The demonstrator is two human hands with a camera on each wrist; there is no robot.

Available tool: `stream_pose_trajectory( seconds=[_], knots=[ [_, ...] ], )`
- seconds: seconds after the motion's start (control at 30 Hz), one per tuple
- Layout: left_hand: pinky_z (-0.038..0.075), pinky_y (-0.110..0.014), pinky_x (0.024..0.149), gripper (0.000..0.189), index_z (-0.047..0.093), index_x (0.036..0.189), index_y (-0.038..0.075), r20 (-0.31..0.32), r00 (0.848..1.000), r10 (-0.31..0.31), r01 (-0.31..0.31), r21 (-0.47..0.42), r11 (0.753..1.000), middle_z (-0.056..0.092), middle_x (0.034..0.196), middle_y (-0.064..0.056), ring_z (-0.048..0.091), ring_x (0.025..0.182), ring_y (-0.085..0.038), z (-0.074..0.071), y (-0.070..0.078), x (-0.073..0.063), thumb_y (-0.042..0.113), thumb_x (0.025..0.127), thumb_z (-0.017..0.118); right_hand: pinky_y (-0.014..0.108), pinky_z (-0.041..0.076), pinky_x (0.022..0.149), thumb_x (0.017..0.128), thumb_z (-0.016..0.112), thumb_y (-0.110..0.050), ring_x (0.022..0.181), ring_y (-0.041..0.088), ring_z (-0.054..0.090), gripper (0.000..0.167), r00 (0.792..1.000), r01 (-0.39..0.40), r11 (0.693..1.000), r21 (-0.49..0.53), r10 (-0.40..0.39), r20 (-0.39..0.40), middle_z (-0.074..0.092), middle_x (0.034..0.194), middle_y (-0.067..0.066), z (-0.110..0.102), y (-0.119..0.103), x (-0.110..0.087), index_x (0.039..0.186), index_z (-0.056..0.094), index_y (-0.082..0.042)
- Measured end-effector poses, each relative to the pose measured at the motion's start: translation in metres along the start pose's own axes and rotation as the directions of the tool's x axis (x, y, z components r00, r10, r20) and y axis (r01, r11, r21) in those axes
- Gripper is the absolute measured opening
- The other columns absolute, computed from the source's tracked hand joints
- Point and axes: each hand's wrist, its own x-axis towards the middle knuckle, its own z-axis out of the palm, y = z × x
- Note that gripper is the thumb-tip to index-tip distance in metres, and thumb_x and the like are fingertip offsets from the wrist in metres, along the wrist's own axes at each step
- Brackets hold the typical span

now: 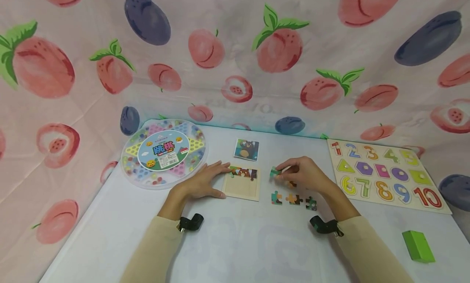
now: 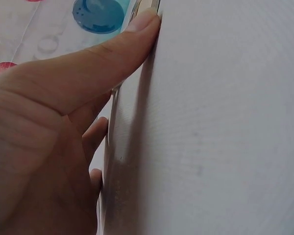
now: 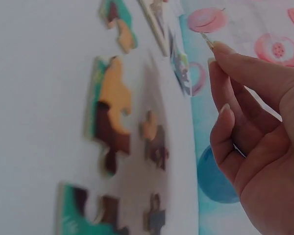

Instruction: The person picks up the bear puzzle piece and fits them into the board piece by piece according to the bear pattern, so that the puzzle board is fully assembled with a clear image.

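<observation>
My right hand (image 1: 302, 174) pinches a green jigsaw piece (image 1: 274, 172) between thumb and fingertips, lifted off the table; the right wrist view shows this piece (image 3: 207, 40) edge-on. My left hand (image 1: 203, 181) lies at the left side of a wooden puzzle tray (image 1: 240, 190), fingers fairly straight, with the thumb touching near its lower corner. A strip of joined brown and green pieces (image 1: 243, 172) fills the tray's top; bare wood shows below. Loose on the table lie a green-and-orange piece (image 1: 277, 198), an orange-and-brown piece (image 1: 294, 199) and a dark green piece (image 1: 311, 203). Others are partly hidden under my right hand.
Behind the tray lies a bear picture card (image 1: 247, 149). At the left is a round Chinese checkers box (image 1: 163, 152), close to my left hand. A number-and-shape board (image 1: 389, 174) lies at the right, with a green block (image 1: 418, 246) nearer. A fruit-print curtain (image 1: 235, 62) hangs behind.
</observation>
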Motion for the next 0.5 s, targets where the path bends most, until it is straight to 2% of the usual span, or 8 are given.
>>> stream_pose_trajectory(
  seconds=[0.13, 0.23, 0.37, 0.43, 0.5],
  knots=[
    [-0.001, -0.057, 0.133, 0.08, 0.047, 0.153, 0.017, 0.003, 1.0, -0.006, 0.006, -0.002, 1.0, 0.029, 0.171, -0.002, 0.009, 0.163, -0.03, 0.0, 0.0, 0.0, 0.03, 0.084, 0.084, 0.03, 0.054, 0.055, 0.093, 0.074, -0.014, 0.07, 0.031, 0.069, 0.022, 1.0, 0.013, 1.0, 0.02, -0.013, 0.0, 0.08, 0.1, 0.013, -0.002, -0.007, 0.004, 0.115, 0.077, -0.011],
    [-0.001, -0.057, 0.133, 0.08, 0.047, 0.153, 0.018, 0.002, 1.0, -0.007, 0.007, 0.001, 1.0, 0.029, 0.17, -0.001, 0.01, 0.163, -0.03, 0.0, 0.0, 0.0, 0.03, 0.084, 0.084, 0.031, 0.054, 0.056, 0.093, 0.074, -0.018, 0.072, 0.033, 0.069, 0.024, 0.999, 0.041, 0.999, 0.013, -0.041, -0.01, 0.08, 0.102, 0.012, -0.001, -0.013, 0.008, 0.116, 0.077, -0.013],
    [-0.001, -0.057, 0.133, 0.08, 0.047, 0.153, 0.018, 0.0, 1.0, -0.01, 0.01, 0.001, 1.0, 0.03, 0.17, -0.001, 0.01, 0.163, -0.03, 0.0, 0.0, 0.0, 0.03, 0.084, 0.084, 0.026, 0.057, 0.065, 0.093, 0.075, -0.021, 0.086, 0.027, 0.074, 0.024, 0.996, 0.079, 0.997, 0.006, -0.079, -0.035, 0.079, 0.109, 0.01, 0.004, -0.023, 0.014, 0.116, 0.077, -0.013],
    [-0.001, -0.057, 0.133, 0.08, 0.047, 0.153, 0.018, 0.001, 1.0, -0.013, 0.013, 0.0, 1.0, 0.03, 0.17, -0.001, 0.01, 0.163, -0.029, 0.0, 0.001, 0.0, 0.03, 0.083, 0.084, 0.022, 0.058, 0.072, 0.093, 0.075, -0.021, 0.093, 0.022, 0.075, 0.024, 0.996, 0.075, 0.997, 0.013, -0.075, -0.043, 0.078, 0.113, 0.009, 0.008, -0.027, 0.016, 0.116, 0.078, -0.014],
    [-0.001, -0.057, 0.133, 0.08, 0.047, 0.153, 0.018, 0.004, 1.0, -0.014, 0.014, -0.001, 1.0, 0.03, 0.17, 0.0, 0.01, 0.163, -0.029, 0.0, 0.001, 0.0, 0.03, 0.083, 0.084, 0.021, 0.059, 0.075, 0.092, 0.076, -0.018, 0.094, 0.019, 0.075, 0.024, 0.997, 0.057, 0.998, 0.026, -0.056, -0.046, 0.078, 0.113, 0.009, 0.013, -0.031, 0.019, 0.116, 0.078, -0.014]
  ],
)
